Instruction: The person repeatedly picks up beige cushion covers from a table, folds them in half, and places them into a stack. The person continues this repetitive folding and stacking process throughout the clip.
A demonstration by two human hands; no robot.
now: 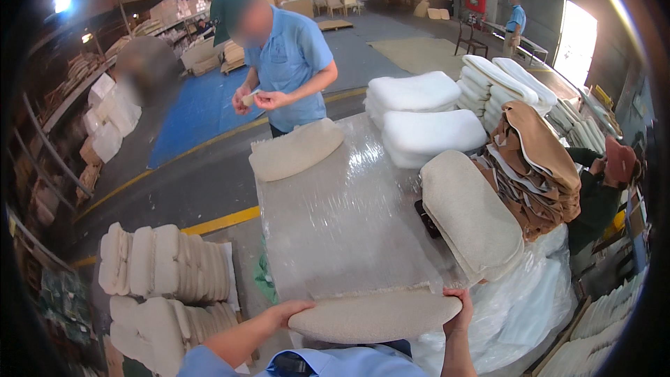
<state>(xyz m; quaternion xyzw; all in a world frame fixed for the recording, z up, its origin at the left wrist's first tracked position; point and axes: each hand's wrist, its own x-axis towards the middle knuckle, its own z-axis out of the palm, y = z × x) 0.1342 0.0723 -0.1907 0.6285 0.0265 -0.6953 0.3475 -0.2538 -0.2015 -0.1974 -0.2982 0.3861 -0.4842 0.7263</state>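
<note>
A beige fabric-covered cushion lies along the near edge of the work table, close to my body. My left hand grips its left end, and my right hand is closed round its right end. Ahead of it stretches the table top, wrapped in shiny clear plastic. At the table's far left corner rests a similar beige cushion. To the right, more beige cushions are piled flat, with a small dark object partly hidden beside them.
White pads stand stacked at the far right, beside heaped brown fabric covers. Piled beige cushions flank me at lower left. Across the table a person in a blue shirt holds a small pale piece. Clear plastic sheeting hangs at right.
</note>
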